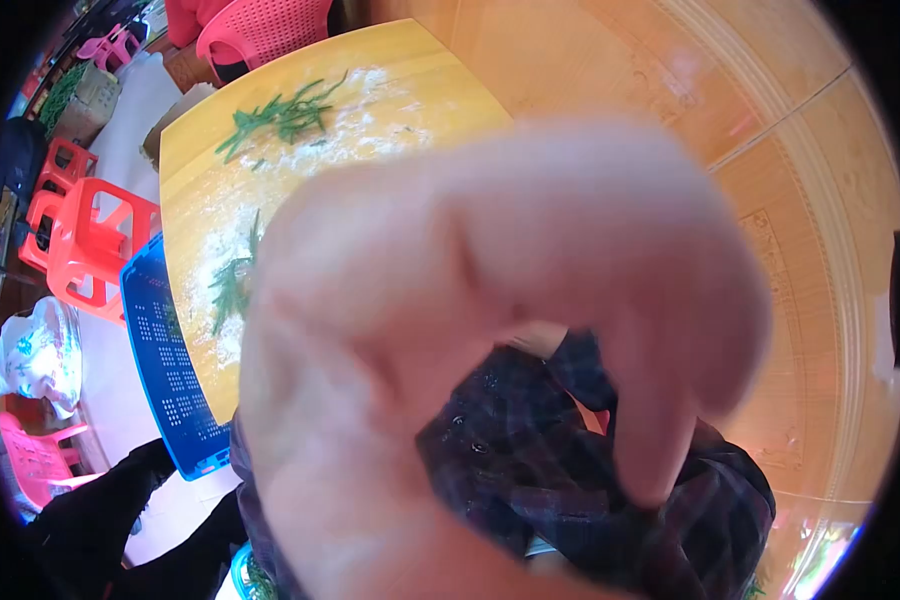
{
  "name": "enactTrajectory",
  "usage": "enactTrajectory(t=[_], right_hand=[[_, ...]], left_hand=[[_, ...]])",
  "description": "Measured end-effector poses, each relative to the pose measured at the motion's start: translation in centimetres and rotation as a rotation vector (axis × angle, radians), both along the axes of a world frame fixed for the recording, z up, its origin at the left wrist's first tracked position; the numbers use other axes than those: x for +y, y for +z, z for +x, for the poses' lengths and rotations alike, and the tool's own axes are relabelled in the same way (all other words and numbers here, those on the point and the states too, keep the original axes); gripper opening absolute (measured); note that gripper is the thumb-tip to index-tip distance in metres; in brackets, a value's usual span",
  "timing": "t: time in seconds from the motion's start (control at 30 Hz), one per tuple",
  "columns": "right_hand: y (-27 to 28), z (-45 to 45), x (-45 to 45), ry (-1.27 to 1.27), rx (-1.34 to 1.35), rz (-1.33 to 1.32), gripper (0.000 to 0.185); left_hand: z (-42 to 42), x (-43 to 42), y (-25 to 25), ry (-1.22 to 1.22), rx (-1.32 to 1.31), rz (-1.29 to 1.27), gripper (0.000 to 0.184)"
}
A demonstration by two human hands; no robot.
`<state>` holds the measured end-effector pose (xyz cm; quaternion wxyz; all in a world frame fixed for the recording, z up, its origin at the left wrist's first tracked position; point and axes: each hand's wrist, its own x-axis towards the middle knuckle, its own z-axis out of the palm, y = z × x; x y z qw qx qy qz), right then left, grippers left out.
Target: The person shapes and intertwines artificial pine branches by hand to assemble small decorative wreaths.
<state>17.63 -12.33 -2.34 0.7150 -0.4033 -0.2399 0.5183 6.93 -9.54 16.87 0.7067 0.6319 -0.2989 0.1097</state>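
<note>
My left hand (370,290) is raised very close to the camera, large and blurred, covering the middle of the view. Its fingers curl over to the right and point down, with a gap between them and the palm and nothing visible in them. My right hand cannot be made out. Behind the raised hand stands a yellow table (195,150) dusted with white powder (365,100). Green sprigs (285,118) lie near its far end, and more green leaves (232,290) lie at its left side, partly hidden by the hand.
A blue perforated basket (165,350) stands beside the table's left edge. Farther left are red stools (95,235), a white plastic bag (45,350) and a pink chair (40,455). Another pink chair (270,35) is beyond the table. Dark checked clothing (510,440) shows below the hand.
</note>
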Motion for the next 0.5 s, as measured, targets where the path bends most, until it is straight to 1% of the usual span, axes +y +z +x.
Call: enactTrajectory(t=[0.1,0.17,0.23,0.27,0.3,0.37,0.5], right_hand=[[-0.7,-0.1,0.4,-0.020,-0.082,0.013,0.019],[-0.9,0.4,0.1,-0.004,-0.051,-0.039,0.020],[0.5,-0.1,-0.5,0.020,0.071,-0.142,0.020],[-0.6,-0.2,-0.2,-0.032,0.015,-0.138,0.021],[0.2,-0.5,-0.2,-0.059,-0.030,-0.157,0.022],[-0.5,0.0,-0.1,-0.021,-0.090,-0.150,0.023],[-0.2,-0.4,-0.2,-0.029,-0.065,-0.122,0.023]], left_hand=[[0.3,-1.4,-0.4,-0.097,0.080,-0.060,0.081],[0.8,-2.3,-0.5,-0.126,0.113,-0.102,0.081],[1.7,-2.8,-0.4,-0.116,0.143,-0.146,0.082],[2.5,-2.9,-0.5,-0.102,0.162,-0.168,0.082],[3.2,-3.2,-0.5,-0.087,0.177,-0.195,0.082],[4.8,-3.5,-0.6,-0.065,0.202,-0.246,0.082],[8.4,-4.3,-0.6,-0.006,0.268,-0.331,0.082]])
